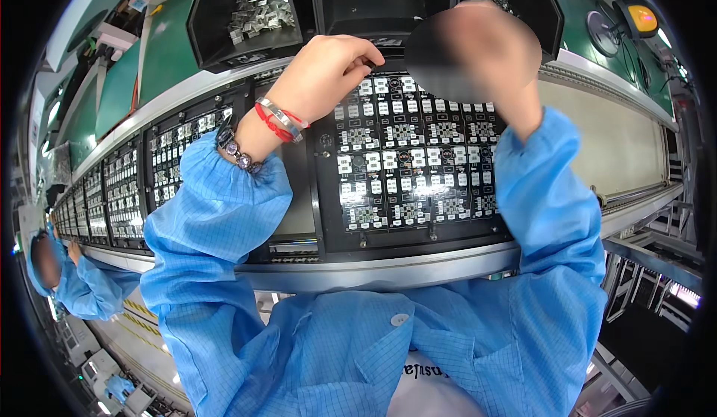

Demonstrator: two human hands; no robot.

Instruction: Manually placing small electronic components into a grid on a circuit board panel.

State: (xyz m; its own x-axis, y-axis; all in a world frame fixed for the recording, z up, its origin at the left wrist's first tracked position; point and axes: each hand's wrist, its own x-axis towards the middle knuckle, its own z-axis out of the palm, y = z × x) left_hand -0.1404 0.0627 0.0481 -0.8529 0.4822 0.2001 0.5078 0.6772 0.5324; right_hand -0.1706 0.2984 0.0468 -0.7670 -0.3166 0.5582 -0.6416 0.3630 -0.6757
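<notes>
My left hand (326,76) is above the top left part of a black circuit board panel (418,147) dotted with white and silver components. Its fingers are bent and pressed together at the tips, hiding whatever may lie between them. Bracelets and a red cord circle that wrist. My right hand (497,55) is raised over the panel's top right, near the bins; a blurred patch hides its fingers. The panel lies in a black carrier frame (331,219) on a conveyor line.
Behind the panel stands a black bin (205,25) of small silver metal parts. Beside it are a dark middle bin (385,2) and a right bin with small parts. More panels (123,189) line the conveyor leftward. A co-worker (86,286) in blue sits far left. A yellow-orange device (641,17) stands far right.
</notes>
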